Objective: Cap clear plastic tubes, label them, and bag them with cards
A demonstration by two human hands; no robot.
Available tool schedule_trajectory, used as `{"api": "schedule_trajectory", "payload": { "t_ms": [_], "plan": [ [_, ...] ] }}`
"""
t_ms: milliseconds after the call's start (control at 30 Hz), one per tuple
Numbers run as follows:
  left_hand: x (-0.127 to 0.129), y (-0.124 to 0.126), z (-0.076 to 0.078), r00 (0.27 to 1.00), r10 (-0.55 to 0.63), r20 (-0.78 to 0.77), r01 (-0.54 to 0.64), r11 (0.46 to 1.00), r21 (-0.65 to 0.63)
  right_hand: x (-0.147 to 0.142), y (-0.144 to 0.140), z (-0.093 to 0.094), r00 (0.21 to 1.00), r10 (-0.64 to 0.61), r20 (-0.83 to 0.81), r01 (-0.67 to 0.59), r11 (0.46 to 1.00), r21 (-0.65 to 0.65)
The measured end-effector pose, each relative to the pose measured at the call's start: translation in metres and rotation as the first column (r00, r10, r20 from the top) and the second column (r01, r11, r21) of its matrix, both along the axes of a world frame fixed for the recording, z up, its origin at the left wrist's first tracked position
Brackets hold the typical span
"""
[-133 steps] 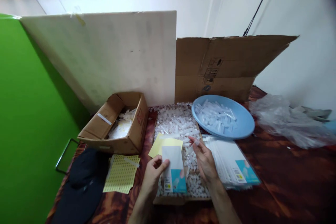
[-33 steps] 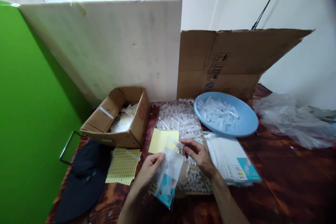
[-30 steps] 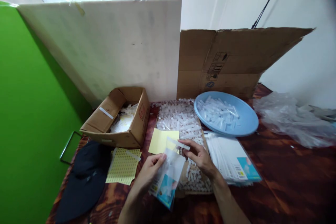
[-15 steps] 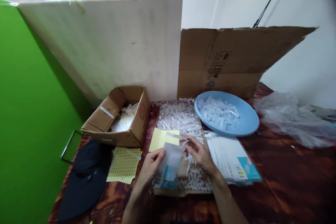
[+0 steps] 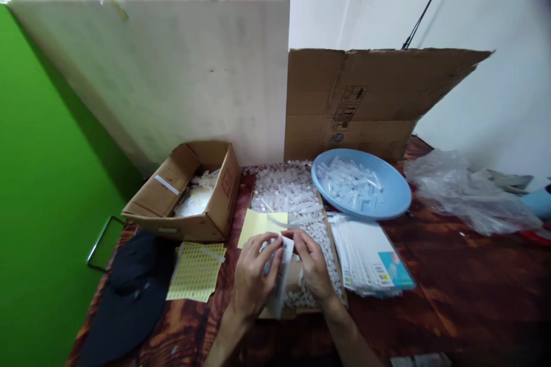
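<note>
I see left hand (image 5: 253, 282) and right hand (image 5: 313, 264) pinched together on small clear bag (image 5: 279, 275), lower centre of frame, over tray of white pieces (image 5: 289, 198). Risk, my guess: thin film slips between fingertips, contents spill back into tray.

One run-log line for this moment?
left hand: holds packet | right hand: pinches packet top | under hands: tray of white pieces

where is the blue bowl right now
In the head view the blue bowl sits right of centre, before the folded cardboard, just behind the stack of packets.
</note>
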State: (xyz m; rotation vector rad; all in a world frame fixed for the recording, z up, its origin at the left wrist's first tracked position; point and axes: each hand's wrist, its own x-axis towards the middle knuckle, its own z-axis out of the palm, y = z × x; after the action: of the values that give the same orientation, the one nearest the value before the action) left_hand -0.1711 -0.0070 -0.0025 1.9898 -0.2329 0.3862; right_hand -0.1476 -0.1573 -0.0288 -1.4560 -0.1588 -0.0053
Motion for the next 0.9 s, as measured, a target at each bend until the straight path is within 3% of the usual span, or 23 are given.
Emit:
{"api": "schedule_trajectory", "payload": {
  "t_ms": [167, 267, 400, 533, 600, 667, 767, 900],
  "plan": [
    [0.002, 0.002, 0.003, 1.000, 0.001, -0.026, -0.002, 0.999, -0.040, 0.003, -0.005, -0.008, 0.996, 0.083, 0.024, -0.081, 0.993, -0.090],
    [0.007, 0.001, -0.001, 1.000, -0.012, 0.006, 0.012, 1.000, 0.017, 0.000, -0.002, -0.010, 0.995, 0.088, 0.048, -0.080, 0.985, -0.150],
    [0.012, 0.001, -0.009, 0.989, -0.051, 0.140, 0.014, 0.967, 0.254, -0.003, 0.001, -0.011, 0.989, 0.099, 0.113, -0.069, 0.968, -0.241],
    [0.015, 0.006, -0.012, 0.972, -0.153, 0.181, 0.039, 0.856, 0.516, -0.003, -0.001, -0.013, 0.980, 0.136, 0.144, -0.080, 0.936, -0.341],
    [0.017, 0.009, -0.012, 0.972, -0.183, 0.147, 0.065, 0.813, 0.579, -0.003, -0.001, -0.013, 0.979, 0.148, 0.142, -0.089, 0.930, -0.356],
    [0.020, 0.011, -0.012, 0.978, -0.178, 0.113, 0.082, 0.815, 0.574, -0.004, 0.000, -0.013, 0.978, 0.152, 0.140, -0.093, 0.928, -0.360],
    [0.024, 0.015, -0.008, 0.984, -0.161, 0.077, 0.105, 0.872, 0.479, -0.004, 0.000, -0.011, 0.981, 0.151, 0.123, -0.100, 0.932, -0.348],
    [0.035, 0.026, 0.011, 0.992, -0.115, 0.046, 0.089, 0.923, 0.375, -0.002, -0.005, -0.014, 0.993, 0.109, 0.048, -0.093, 0.963, -0.252]
  ]
}}
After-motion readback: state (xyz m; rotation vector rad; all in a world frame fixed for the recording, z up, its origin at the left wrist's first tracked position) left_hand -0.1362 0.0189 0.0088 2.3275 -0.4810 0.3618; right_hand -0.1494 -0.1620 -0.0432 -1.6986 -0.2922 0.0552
